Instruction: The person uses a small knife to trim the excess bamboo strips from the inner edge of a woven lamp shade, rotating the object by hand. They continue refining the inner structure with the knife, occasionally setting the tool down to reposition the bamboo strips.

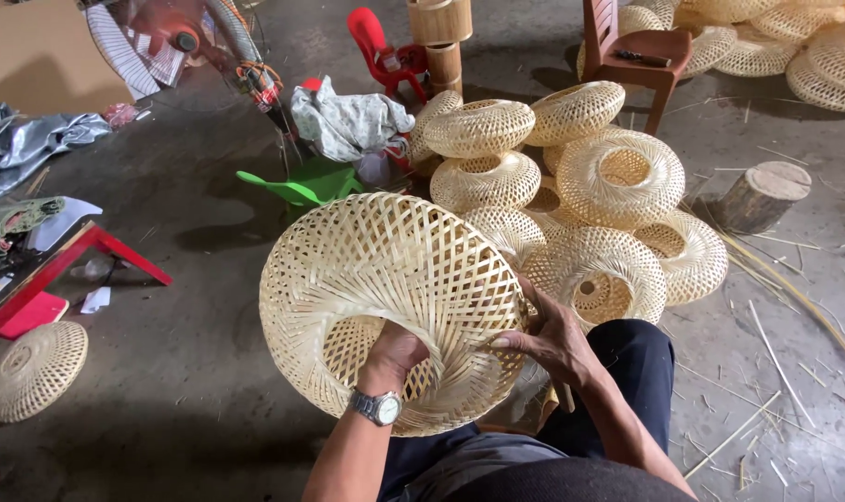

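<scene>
A large round woven bamboo shade (385,279) rests tilted on my lap, its open centre facing me. My left hand (396,353), with a metal wristwatch on the wrist, reaches into the centre opening and grips the inner weave. My right hand (551,339) clasps the shade's right rim, fingers curled over the edge. My dark trousers (638,364) show below.
A heap of finished woven shades (580,177) lies just beyond. More shades (794,46) pile at the far right behind a brown chair (632,51). A wood stump (765,193), green plastic stool (306,184), red stool (385,51), fan (167,42), red table (65,265) and small shade (34,370) surround me. Bamboo strips litter the right floor.
</scene>
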